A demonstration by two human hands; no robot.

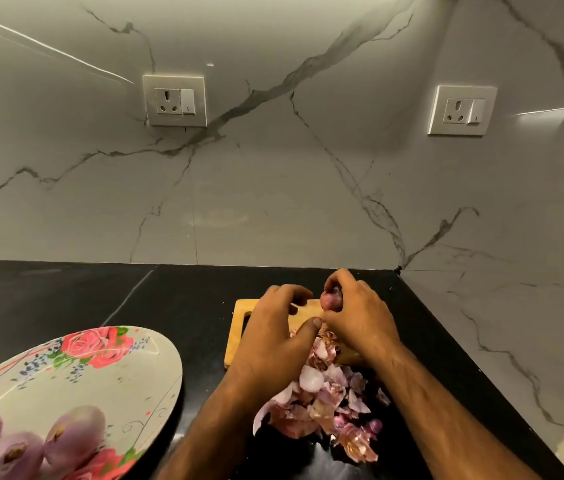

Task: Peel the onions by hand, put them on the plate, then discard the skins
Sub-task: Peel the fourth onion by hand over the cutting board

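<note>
My right hand grips a small red onion over the far end of a wooden cutting board. My left hand hovers beside it with fingers curled, its thumb tip touching the right hand near the onion; what its fingertips pinch is hidden. A heap of purple and pink onion skins lies between my forearms on the board and the black counter. Three peeled onions sit at the near edge of a floral plate at the lower left.
The black counter ends at a marble wall behind and a marble side wall on the right. Two wall sockets sit high on the back wall. The counter's corner lies just behind the board.
</note>
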